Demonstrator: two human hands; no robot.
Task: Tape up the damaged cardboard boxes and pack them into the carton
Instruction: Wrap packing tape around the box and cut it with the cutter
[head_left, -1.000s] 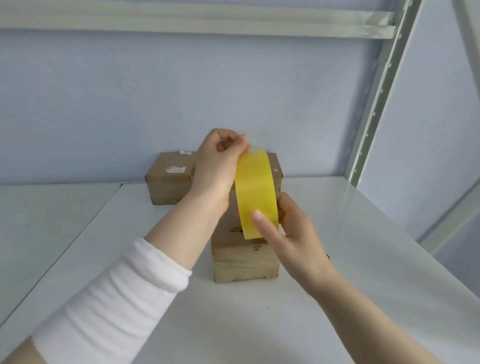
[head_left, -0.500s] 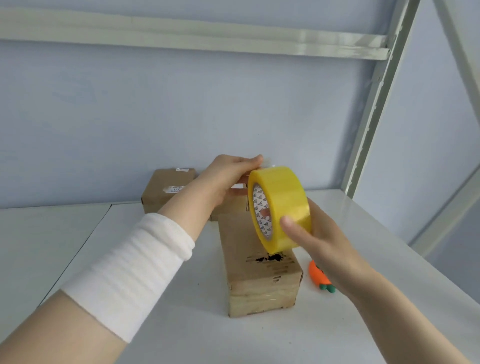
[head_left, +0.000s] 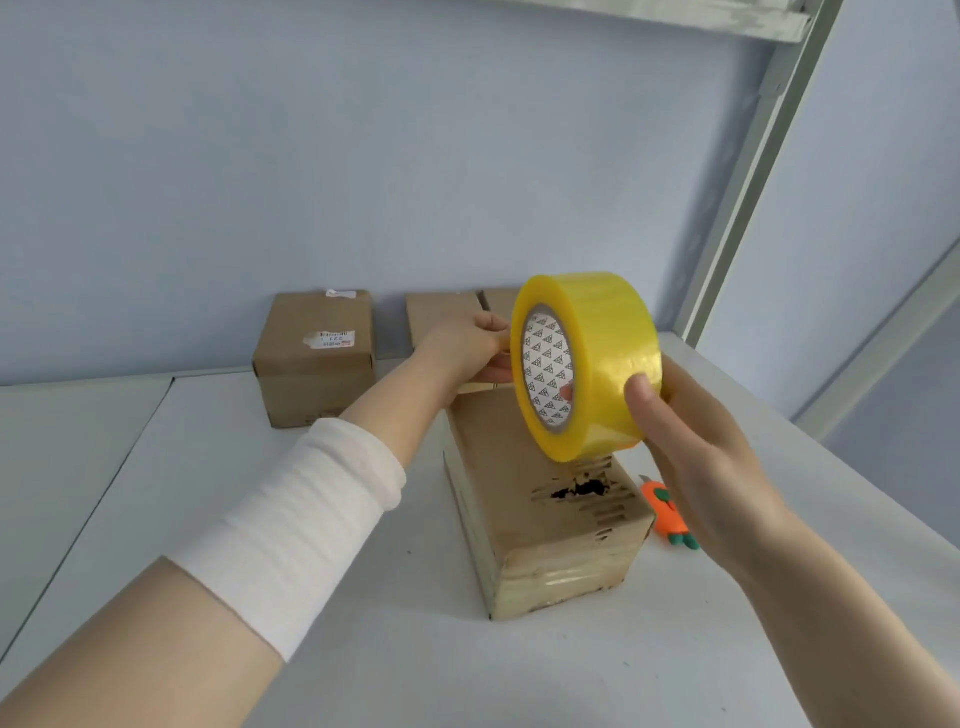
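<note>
A brown cardboard box (head_left: 524, 499) lies lengthwise on the white table, with a torn black hole (head_left: 582, 489) in its top near the front. My right hand (head_left: 675, 431) grips a yellow tape roll (head_left: 597, 364) upright just above the box. My left hand (head_left: 467, 348) reaches past the roll's left side and pinches the tape's loose end over the box's far end. Two more cardboard boxes stand at the back against the wall: a labelled one (head_left: 317, 358) at left and another (head_left: 441, 312) partly hidden behind my left hand.
An orange carrot-shaped cutter (head_left: 667, 512) lies on the table right of the torn box, partly behind my right wrist. A metal shelf post (head_left: 748, 171) rises at the back right. The white table (head_left: 260, 519) has a seam at left.
The view tipped down and the roll turned side-on. My left hand lowered from above the roll towards the box's far end. The hole and the cutter came into view.
</note>
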